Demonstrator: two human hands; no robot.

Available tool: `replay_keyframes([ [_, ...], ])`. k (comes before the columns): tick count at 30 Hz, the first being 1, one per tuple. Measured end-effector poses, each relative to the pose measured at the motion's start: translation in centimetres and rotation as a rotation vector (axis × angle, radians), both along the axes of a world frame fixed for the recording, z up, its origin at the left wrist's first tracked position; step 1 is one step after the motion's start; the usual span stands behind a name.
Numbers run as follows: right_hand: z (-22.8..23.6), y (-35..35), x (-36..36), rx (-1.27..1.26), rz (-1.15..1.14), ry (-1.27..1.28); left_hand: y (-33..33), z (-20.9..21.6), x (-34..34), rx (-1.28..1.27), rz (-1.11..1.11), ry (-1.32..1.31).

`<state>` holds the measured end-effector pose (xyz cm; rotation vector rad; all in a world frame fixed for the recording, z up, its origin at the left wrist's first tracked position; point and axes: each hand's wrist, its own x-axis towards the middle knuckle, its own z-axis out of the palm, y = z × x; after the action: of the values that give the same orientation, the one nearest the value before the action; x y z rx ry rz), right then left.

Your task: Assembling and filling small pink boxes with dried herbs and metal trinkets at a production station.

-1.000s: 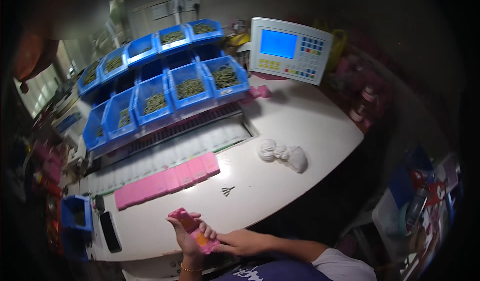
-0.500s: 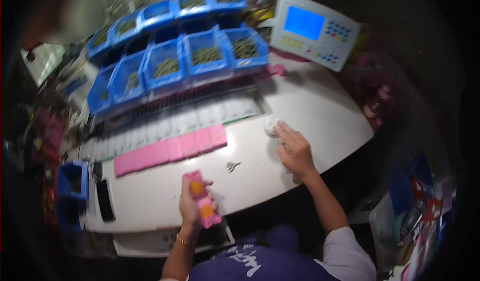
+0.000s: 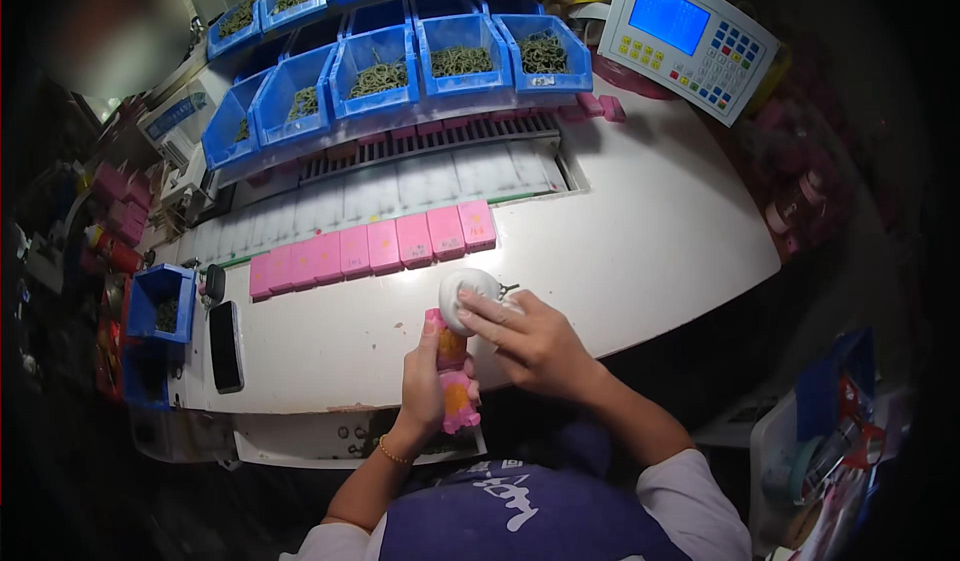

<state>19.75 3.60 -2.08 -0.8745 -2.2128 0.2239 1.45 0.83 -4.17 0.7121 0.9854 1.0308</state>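
My left hand (image 3: 422, 386) is closed around an opened pink rubber mold (image 3: 460, 416) with orange patches on its two halves, held over the table's near edge. My right hand (image 3: 540, 346) grips a soft white round pouch (image 3: 466, 283), its fingers pressed on top. The pouch is against the mold's upper half and hides part of it. A small dark branched piece (image 3: 508, 289) shows just beyond the right hand's fingers, partly hidden. Past both hands, a row of pink blocks (image 3: 370, 248) lies along the white table (image 3: 640, 231).
Blue bins (image 3: 375, 73) of green, ring-like pieces stand in two tiers at the back. A keypad console (image 3: 690, 36) with a blue screen is at the back right. To the left lie a black phone (image 3: 226, 346) and a blue bin (image 3: 162, 301). A partly open drawer (image 3: 300, 441) sits below the table edge.
My right hand has moved left with the white pouch, from the table's right part onto the mold. My left hand has raised the mold slightly and shifted right. The head view has shifted.
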Motion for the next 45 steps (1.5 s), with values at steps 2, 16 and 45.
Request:
replay_keyframes([
  [2,0.0,-0.4,0.5,-0.001,-0.005,0.046,0.1,-0.3,-0.4,-0.054,-0.022,-0.049],
  [16,0.8,-2.4,6.8,-0.333,-0.066,0.150,0.8,-1.1,-1.4,0.388,-0.054,0.574],
  [45,-2.4,-3.2,0.7,-0.795,0.051,0.580,-1.6,-0.8,-0.9,0.494,-0.083,0.235],
])
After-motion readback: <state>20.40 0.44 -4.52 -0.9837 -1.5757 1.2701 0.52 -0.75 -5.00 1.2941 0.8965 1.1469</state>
